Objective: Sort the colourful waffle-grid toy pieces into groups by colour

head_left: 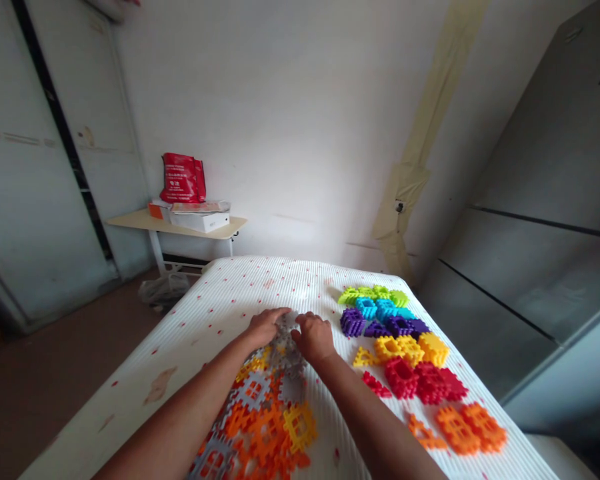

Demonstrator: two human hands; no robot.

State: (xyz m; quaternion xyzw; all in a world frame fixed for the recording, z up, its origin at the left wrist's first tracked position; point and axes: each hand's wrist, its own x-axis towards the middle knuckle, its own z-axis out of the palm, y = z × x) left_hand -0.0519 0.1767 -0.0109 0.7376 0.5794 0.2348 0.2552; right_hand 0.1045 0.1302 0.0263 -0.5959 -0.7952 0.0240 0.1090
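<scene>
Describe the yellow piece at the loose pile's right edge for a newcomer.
On the white ribbed surface, find the mixed pile at front centre. At its right edge lies a yellow piece with window-like openings. Orange pieces adjoin it; the pile's other yellow lies farther off, near the left hand.

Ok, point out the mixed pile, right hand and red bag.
Mixed pile (258, 435): head view, an orange piece near its middle.
Right hand (317, 338): head view, back of the hand.
Red bag (181, 177): head view, its front.
</scene>
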